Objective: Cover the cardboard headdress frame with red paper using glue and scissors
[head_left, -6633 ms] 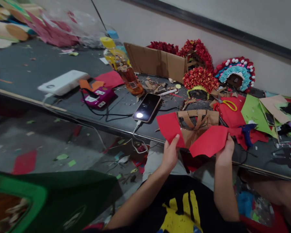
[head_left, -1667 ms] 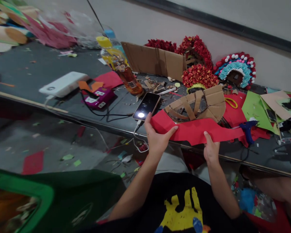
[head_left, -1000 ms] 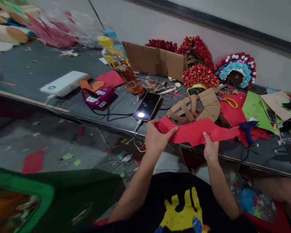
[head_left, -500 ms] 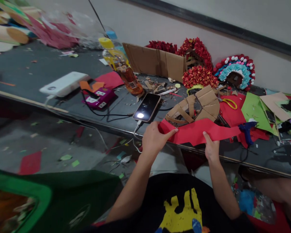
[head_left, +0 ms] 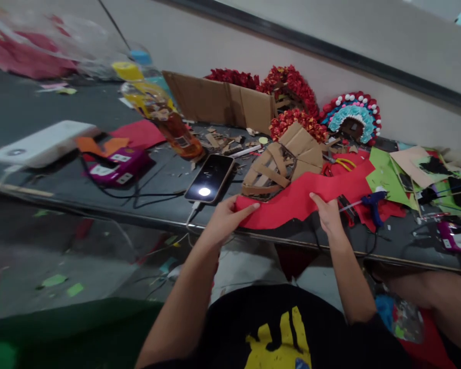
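Note:
A long red paper strip with a wavy edge lies between both hands at the table's front edge. My left hand pinches its left end, thumb on top. My right hand grips its lower edge near the middle, thumb on the paper. Just behind the strip rests a cardboard frame of curved and crossed bands, its lower rim partly covered by the paper. Beyond my right hand a blue glue gun stands by the strip's right part. Left of the frame is a phone with a white light on its screen.
Bottles, a purple power strip and a white power bank are at the left. Behind are a cardboard panel, scraps and a decorated arch. Green paper lies right; a person's leg shows below.
The view has shifted right, so most things sit further left. The strip's right part has swung up and back, away from the glue gun. Both hands still hold the paper.

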